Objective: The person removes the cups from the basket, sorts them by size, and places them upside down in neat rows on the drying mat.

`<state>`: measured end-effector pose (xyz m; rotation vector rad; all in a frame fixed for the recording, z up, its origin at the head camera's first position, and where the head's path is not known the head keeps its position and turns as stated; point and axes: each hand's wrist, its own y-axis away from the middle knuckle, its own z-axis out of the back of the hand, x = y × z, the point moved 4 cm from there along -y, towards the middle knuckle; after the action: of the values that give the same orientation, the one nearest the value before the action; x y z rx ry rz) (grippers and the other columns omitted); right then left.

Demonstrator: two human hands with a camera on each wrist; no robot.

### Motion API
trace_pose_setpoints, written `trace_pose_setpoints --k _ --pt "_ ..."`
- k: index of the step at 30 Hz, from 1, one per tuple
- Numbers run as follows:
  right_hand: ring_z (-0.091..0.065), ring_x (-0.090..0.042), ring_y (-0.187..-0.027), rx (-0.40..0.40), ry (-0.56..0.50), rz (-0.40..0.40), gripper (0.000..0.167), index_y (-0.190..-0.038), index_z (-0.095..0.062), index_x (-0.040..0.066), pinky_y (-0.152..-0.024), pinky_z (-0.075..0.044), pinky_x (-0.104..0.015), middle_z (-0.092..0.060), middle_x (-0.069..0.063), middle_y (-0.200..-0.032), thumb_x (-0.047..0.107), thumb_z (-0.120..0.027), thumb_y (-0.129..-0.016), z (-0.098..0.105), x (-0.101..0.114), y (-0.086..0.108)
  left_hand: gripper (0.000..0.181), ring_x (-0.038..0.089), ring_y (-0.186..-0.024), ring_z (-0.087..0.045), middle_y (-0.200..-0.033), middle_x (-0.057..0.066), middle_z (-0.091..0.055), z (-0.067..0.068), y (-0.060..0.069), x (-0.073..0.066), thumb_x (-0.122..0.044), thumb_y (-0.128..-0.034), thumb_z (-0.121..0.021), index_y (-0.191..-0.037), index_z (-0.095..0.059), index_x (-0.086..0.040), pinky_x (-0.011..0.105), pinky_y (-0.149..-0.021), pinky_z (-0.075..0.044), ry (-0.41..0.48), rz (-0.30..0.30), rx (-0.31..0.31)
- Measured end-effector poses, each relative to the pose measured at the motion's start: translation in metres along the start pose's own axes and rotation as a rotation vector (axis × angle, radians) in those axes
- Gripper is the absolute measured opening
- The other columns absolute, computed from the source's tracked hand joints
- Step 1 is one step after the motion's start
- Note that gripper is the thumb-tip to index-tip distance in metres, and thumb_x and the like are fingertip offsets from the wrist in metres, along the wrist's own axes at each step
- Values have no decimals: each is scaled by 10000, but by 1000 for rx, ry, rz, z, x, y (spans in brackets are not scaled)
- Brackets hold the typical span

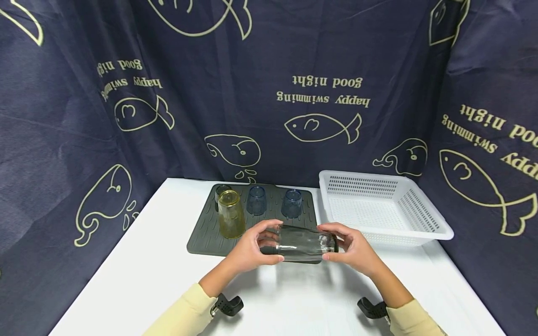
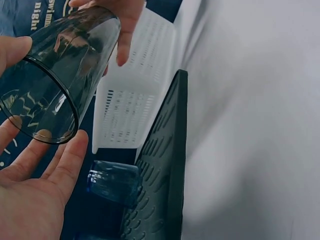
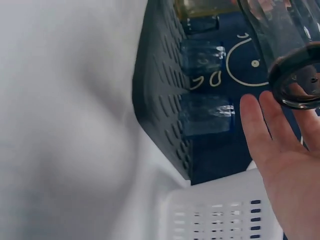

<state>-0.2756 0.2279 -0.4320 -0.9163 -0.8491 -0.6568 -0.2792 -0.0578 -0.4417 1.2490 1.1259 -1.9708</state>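
A tall grey-tinted drinking glass [image 1: 307,243] lies sideways in the air between both hands, above the front edge of a dark drying mat [image 1: 201,240]. My left hand [image 1: 257,247] holds its rim end, thumb and fingers on opposite sides; the left wrist view shows the glass's open mouth [image 2: 75,112] facing that palm. At the other end, my right hand [image 1: 352,249] holds the thick base between thumb and fingers. In the right wrist view the right fingers [image 3: 257,120] lie beside the base; the thumb is out of sight there.
On the mat stand an upside-down amber glass [image 1: 231,219], two small blue glasses, one in the middle [image 1: 256,203] and one to the right [image 1: 292,205], and a dark glass [image 1: 222,188] partly hidden behind the amber one. A white perforated basket [image 1: 428,228] sits at the right.
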Motion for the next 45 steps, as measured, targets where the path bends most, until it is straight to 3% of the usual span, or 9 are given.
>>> trace_pose_setpoints --k 6,11,18,22,30,40,45 --pt "-678 -112 -1175 9 -204 25 641 -1379 -521 -140 -950 -594 -266 -656 -53 -1376 -161 -771 -789 -5 -3 5 796 316 -1171 -650 -1403 160 -529 2 2 2 -35 -781 -868 -1481 -500 -122 375 -1002 -578 4 0 10" --pt "-713 -132 -1095 19 -261 17 627 -1367 -505 -174 -883 -623 -297 -656 -3 -1363 -176 -752 -791 -8 -2 6 791 236 -1160 -653 -1400 150 -528 3 3 3 -43 -789 -866 -1481 -502 -167 357 -1005 -577 8 10 14" --pt "-711 -127 -1105 -22 -280 -25 629 -1355 -537 -146 -881 -623 -285 -668 2 -1335 -170 -773 -772 -11 0 7 794 320 -1161 -646 -1395 187 -524 3 4 1 -27 -792 -860 -1489 -492 -126 417 -1003 -575 20 -24 22" --pt "-705 -125 -1111 -32 -290 5 608 -1346 -543 -157 -877 -623 -282 -678 5 -1323 -188 -760 -779 -13 -1 6 801 340 -1158 -641 -1401 201 -519 4 5 1 -16 -799 -853 -1501 -477 -100 419 -998 -576 24 -41 23" --pt "-723 -110 -1041 -64 -257 5 609 -1358 -523 -175 -818 -636 -282 -694 38 -1304 -158 -766 -800 -15 0 0 833 298 -1238 -611 -1465 143 -474 10 8 -1 -58 -833 -841 -1546 -425 -175 355 -1042 -559 -15 2 20" --pt "-681 -53 -1068 -172 -151 -52 604 -1321 -582 -143 -834 -630 -264 -711 74 -1214 -115 -821 -768 -16 2 -12 802 354 -1234 -607 -1457 98 -487 36 23 3 -169 -867 -841 -1544 -419 -244 374 -1050 -550 -160 70 -10" --pt "-717 -79 -1035 -204 -149 -99 613 -1326 -592 -124 -810 -638 -278 -693 93 -1226 -90 -837 -765 -20 0 -17 707 376 -1173 -623 -1418 76 -525 53 35 9 -255 -884 -832 -1498 -484 -210 377 -1017 -570 -272 76 8"
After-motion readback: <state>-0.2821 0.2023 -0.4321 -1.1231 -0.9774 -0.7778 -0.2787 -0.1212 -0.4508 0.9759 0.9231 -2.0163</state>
